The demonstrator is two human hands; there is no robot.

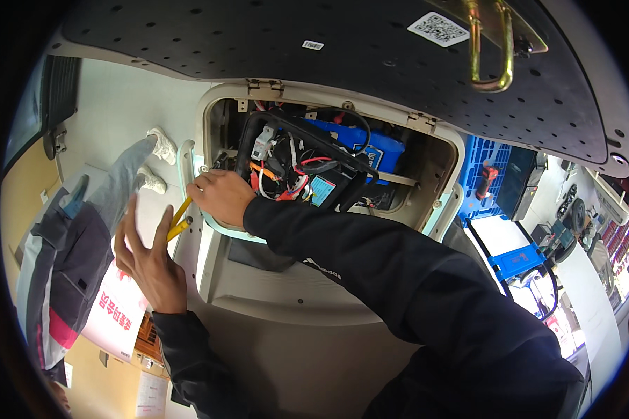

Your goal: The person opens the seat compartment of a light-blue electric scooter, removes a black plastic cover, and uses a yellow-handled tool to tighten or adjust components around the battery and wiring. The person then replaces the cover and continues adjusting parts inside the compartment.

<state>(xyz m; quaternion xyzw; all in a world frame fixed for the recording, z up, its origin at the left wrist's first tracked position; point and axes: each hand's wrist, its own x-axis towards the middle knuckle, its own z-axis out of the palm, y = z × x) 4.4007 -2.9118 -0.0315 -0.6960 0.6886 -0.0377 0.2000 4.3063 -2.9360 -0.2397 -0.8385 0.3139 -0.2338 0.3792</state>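
My left hand [152, 269] is raised at the left of the compartment, its fingers stretched out and apart. Between my hands is a tool with two yellow handles [180, 228], its working end hidden behind the left hand. My right hand [220, 199] is closed at the compartment's left edge. One yellow handle reaches its curled fingers. The right forearm crosses in front of the open compartment [328, 93]. Inside it lie tangled red, black and white wires [286, 171], a black frame [307, 129], and a blue battery-like block [388, 150].
A dark raised lid [293, 49] with a brass-coloured loop [493, 77] hangs above. At left a person in grey trousers [122, 171] stands close by. On the right are a blue crate [479, 178], a red tool [488, 183], and a blue-framed stand [517, 262].
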